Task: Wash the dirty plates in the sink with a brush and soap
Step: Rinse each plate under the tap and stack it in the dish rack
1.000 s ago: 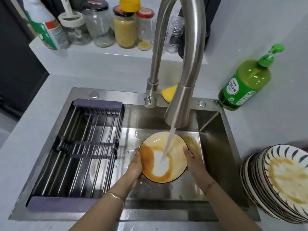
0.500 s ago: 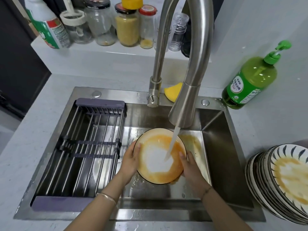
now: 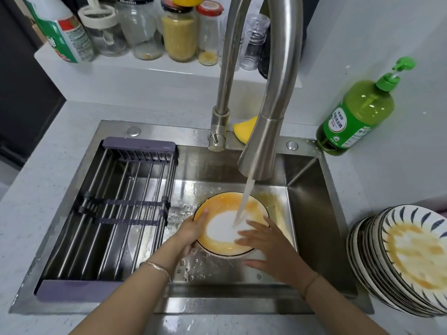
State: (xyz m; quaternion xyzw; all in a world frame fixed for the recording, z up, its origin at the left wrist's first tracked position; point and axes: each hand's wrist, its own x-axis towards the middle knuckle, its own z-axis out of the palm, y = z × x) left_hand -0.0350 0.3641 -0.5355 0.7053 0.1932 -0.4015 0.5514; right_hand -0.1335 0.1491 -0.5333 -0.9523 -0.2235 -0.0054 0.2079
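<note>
A round plate (image 3: 217, 240) smeared with orange sauce is held in the steel sink (image 3: 312, 213) under the running tap (image 3: 261, 151). Water hits its white centre. My left hand (image 3: 193, 232) grips the plate's left rim. My right hand (image 3: 263, 247) lies with spread straight fingers across the plate's right side. A green pump bottle of dish soap (image 3: 355, 117) stands at the sink's back right corner. A yellow sponge (image 3: 244, 129) lies behind the tap. No brush is in view.
A stack of several dirty blue-patterned plates (image 3: 406, 259) sits on the counter at the right. A purple and steel drying rack (image 3: 116, 213) fills the sink's left half. Jars (image 3: 179, 30) and a spray bottle (image 3: 63, 32) line the ledge behind.
My right hand has left the plate's right edge and spread flat over its face. The clean white patch in the middle has grown.
</note>
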